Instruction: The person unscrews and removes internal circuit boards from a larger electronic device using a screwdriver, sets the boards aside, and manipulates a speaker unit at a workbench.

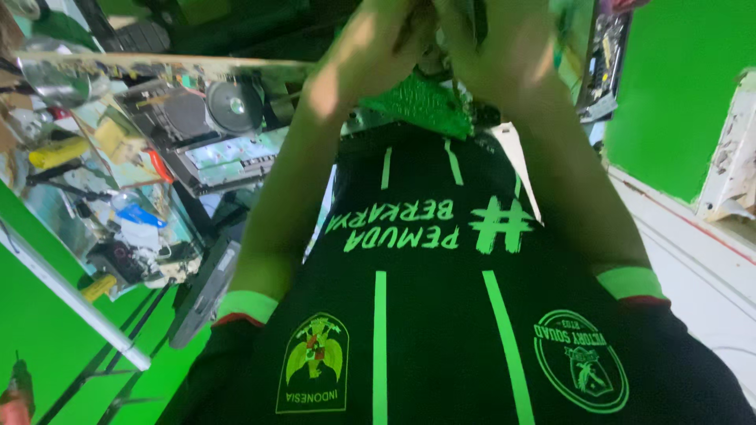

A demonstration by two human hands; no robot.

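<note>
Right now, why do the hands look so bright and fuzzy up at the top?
In the head view, strong light washes out the left hand and right hand, which are cut by the top edge and blurred. The green circuit board under them is soft too, while the black shirt looks sharper. The wide lens tilts and bends the cluttered workbench.

1. Circuit board: green, finely textured, matt.
2. Shirt: black cloth, smooth, with green print.
3. Shelf: glass, glossy, metal-edged.
4. Speaker cone: dark, shiny centre.
</note>
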